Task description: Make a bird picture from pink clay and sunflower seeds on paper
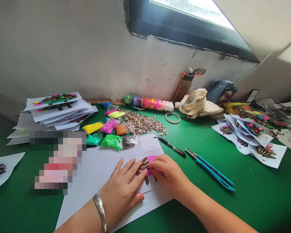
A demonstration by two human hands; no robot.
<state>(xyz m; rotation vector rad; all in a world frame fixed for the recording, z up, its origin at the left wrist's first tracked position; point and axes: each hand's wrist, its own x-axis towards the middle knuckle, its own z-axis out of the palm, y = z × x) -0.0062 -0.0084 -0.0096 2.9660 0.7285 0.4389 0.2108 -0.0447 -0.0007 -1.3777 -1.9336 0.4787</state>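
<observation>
My left hand (123,183) lies on a sheet of white paper (87,194), fingers spread, with its fingertips beside a small picture. The picture is a flat patch of pink modelling clay (152,159), partly covered by a cluster of striped sunflower seeds (143,165). Below the patch, dark leg-like pieces (146,180) show on the paper. At the right edge of the clay, my right hand (168,173) is closed in a pinch on what looks like a sunflower seed, mostly hidden by the fingers. A silver bracelet (100,210) circles my left wrist.
Bags of coloured clay (113,142) and a heap of sunflower seeds (143,122) lie behind the paper. A black pen (172,146) and a blue utility knife (212,170) rest to the right. Finished pictures (60,111) are stacked left; others (247,136) lie right.
</observation>
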